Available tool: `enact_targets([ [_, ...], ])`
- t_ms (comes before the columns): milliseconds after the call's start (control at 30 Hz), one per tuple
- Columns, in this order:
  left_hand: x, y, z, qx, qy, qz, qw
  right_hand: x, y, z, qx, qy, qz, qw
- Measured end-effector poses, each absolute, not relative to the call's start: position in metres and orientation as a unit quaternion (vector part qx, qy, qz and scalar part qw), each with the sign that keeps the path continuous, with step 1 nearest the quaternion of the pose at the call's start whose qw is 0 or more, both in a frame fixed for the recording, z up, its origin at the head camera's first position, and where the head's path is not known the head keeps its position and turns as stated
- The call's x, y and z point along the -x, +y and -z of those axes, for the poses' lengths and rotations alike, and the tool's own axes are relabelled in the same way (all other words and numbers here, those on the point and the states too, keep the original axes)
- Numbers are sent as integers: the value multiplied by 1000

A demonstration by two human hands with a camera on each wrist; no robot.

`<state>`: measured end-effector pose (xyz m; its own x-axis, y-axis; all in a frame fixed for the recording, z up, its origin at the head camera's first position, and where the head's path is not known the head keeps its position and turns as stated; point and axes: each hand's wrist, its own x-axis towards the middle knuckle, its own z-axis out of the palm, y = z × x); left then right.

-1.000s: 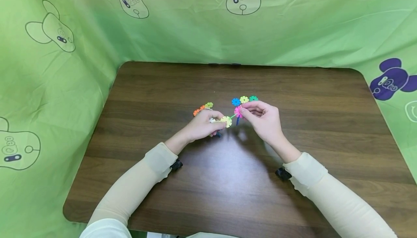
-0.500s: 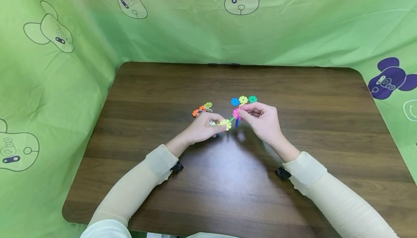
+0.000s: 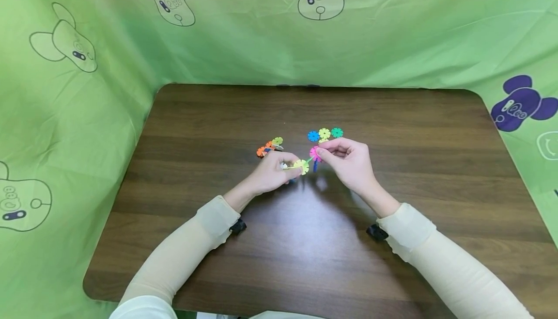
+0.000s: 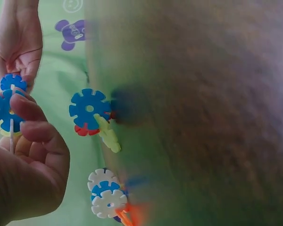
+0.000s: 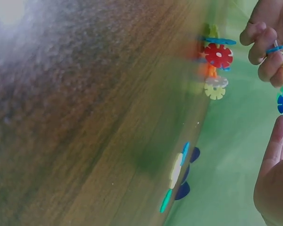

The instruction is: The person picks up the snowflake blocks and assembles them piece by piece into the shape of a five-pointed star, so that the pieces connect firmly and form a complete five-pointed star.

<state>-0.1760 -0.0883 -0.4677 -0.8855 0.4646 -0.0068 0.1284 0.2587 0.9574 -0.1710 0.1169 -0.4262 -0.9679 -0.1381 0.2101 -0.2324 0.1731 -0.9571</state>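
Smooth plastic discs point(image 3: 302, 166), wood-grain table point(image 3: 305, 246)

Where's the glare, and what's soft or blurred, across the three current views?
Head: glare patch on the tabletop between the arms, soft shadow toward the right arm; left wrist: tabletop smeared, held blue disc fairly crisp; right wrist: bright glare in the top-left corner, blurred reflections left of the red disc.

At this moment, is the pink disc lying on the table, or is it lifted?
Lifted: the right hand pinches the pink disc, and the right wrist view shows that hand above the table.
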Motion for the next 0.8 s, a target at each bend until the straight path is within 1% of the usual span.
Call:
enact_targets([
  [133,175,-87,464,-184,784,-575,147,172,118,427,-119,-761,-637,30],
  [333,177,-91,462,-177,775,-569,209,171,120,427,-122,-759,-640,0],
  [400,179,-94,461,-175,770,-573,220,171,121,427,-126,-754,-645,-13],
  [633,187,-94,459,-176,775,-576,192,171,119,426,-132,-758,-637,-54],
  [800,189,-87,461,-165,768,-591,182,172,117,433,-125,-758,-636,-74],
])
